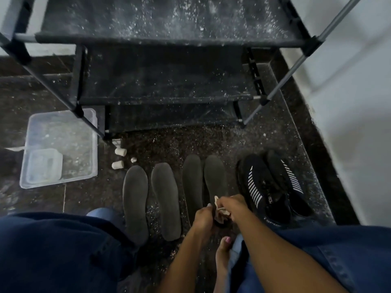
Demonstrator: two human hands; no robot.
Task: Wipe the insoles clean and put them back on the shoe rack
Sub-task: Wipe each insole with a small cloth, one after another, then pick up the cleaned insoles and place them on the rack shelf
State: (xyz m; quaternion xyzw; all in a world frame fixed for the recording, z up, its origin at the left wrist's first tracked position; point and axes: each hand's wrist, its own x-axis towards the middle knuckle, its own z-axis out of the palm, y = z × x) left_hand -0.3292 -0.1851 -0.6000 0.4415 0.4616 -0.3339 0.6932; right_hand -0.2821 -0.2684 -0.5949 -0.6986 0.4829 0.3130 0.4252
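1. Insoles [135, 201]: four dark ones side by side on floor [211, 140], in front of shoe rack [165, 39].
2. Left hand [204, 217] and right hand [231, 205] both pinch a crumpled cloth [220, 211] over the rightmost pair's heels.
3. Black sneakers [260, 187] just right.

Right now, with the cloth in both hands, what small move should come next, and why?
Probably press the cloth down onto the rightmost insole and start wiping. Both hands, left and right, hold it just above that insole, and all four insoles lie on the floor.

floor [190, 142]: dark speckled stone, dusty | wall [349, 102]: white, right side | light: dim
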